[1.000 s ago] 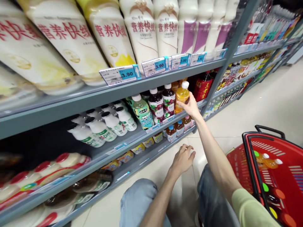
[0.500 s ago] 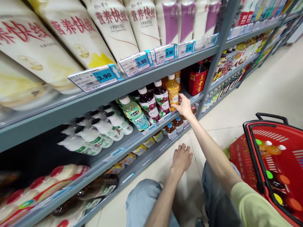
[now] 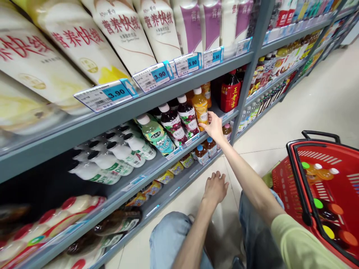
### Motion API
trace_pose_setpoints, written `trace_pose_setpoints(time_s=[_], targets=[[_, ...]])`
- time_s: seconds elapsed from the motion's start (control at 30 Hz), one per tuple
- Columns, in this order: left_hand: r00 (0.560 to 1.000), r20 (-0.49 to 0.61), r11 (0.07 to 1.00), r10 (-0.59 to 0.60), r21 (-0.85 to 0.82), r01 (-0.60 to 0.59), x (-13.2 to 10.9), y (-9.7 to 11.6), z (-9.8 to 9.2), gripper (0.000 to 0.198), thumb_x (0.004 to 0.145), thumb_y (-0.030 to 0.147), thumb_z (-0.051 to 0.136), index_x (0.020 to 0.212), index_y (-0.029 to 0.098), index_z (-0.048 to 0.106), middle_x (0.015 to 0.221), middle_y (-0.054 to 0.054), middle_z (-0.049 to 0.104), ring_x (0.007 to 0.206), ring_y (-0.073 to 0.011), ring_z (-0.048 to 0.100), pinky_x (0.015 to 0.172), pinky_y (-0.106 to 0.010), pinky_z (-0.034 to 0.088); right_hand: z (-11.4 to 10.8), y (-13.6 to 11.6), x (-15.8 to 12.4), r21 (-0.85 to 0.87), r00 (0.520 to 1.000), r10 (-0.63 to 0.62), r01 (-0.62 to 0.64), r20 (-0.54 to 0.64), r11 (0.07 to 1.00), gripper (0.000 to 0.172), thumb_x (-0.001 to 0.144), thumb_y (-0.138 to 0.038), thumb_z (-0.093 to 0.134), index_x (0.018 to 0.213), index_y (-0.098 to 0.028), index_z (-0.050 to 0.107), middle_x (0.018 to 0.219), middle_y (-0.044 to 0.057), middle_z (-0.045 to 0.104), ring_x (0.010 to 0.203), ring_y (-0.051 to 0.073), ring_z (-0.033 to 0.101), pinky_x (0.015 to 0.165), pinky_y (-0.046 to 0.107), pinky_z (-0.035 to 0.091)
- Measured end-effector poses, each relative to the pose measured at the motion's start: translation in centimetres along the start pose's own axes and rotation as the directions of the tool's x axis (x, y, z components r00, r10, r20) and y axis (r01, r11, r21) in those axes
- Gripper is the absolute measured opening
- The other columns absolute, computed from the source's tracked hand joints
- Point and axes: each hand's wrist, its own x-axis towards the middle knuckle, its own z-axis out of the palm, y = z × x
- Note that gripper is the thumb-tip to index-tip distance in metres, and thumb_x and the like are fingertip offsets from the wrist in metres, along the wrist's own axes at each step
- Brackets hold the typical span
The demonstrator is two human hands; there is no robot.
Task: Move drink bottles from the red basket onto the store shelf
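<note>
My right hand (image 3: 213,127) reaches to the middle shelf, its thumb and fingers around the lower part of an orange juice bottle (image 3: 201,106) with a white cap. The bottle stands upright at the shelf's front. Left of it are two grape juice bottles (image 3: 188,117) with white caps, and beyond them a pale green bottle (image 3: 157,134). My left hand (image 3: 215,189) hangs over the floor in front of the shelves, empty, fingers apart and loosely bent.
Beside me on the right, a red shopping basket (image 3: 286,179) holds several bottles. White yogurt drink bottles (image 3: 123,151) stand on the middle shelf to the left. Large cream-coloured bottles (image 3: 123,30) line the shelf above, over price tags (image 3: 108,93). A red-labelled bottle (image 3: 230,93) stands by the shelf post.
The view has shifted slightly, moving the shelves a little to the left in it. My right hand stays at the orange juice bottle, and my left hand keeps its place.
</note>
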Motion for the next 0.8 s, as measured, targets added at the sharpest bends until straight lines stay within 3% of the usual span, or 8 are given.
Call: trace_pose_setpoints(time_s=[0.4,0.57,0.7,0.8], targets=[[0.999,0.034,1.000,0.019,0.004,-0.019,0.3,-0.3,0.3,0.039,0.104,0.036,0.042,0.133,0.015,0.058,0.135,-0.016,0.060,0.126,-0.0324,0.057,0.099,-0.046,0.052,0.2,-0.1,0.0,-0.015,0.999,0.029,-0.029,-0.022,0.999,0.060,0.083,-0.024,0.075,0.138,-0.015,0.053,0.130,0.016,0.065,0.122,0.034,0.059,0.113,0.050,0.045],[0.998,0.050,1.000,0.030,0.004,-0.030,0.1,-0.1,0.1,0.038,0.103,0.037,0.042,0.128,0.015,0.061,0.130,-0.017,0.064,0.125,-0.0329,0.059,0.098,-0.046,0.052,-0.1,0.0,-0.3,-0.004,1.000,-0.008,0.008,-0.013,1.000,0.063,0.084,-0.032,0.075,0.140,-0.015,0.051,0.132,0.016,0.064,0.124,0.033,0.059,0.112,0.049,0.046],[0.997,0.066,0.999,0.040,-0.004,-0.039,0.2,-0.7,-0.1,0.037,0.103,0.035,0.042,0.116,0.013,0.069,0.119,-0.019,0.070,0.117,-0.0328,0.065,0.095,-0.045,0.053,-2.1,0.0,-1.4,0.014,0.992,-0.124,0.124,-0.024,0.992,0.066,0.092,-0.043,0.066,0.147,-0.014,0.044,0.148,0.019,0.052,0.137,0.030,0.051,0.118,0.048,0.040],[0.997,0.047,0.998,0.058,-0.008,-0.058,0.5,-1.3,-0.3,0.035,0.101,0.029,0.042,0.105,0.014,0.073,0.114,-0.017,0.072,0.109,-0.0299,0.070,0.092,-0.041,0.054,-5.1,0.0,-2.4,-0.009,0.978,-0.161,0.161,-0.132,0.987,0.042,0.100,-0.041,0.052,0.135,-0.018,0.055,0.140,0.016,0.060,0.131,0.027,0.055,0.116,0.046,0.042]])
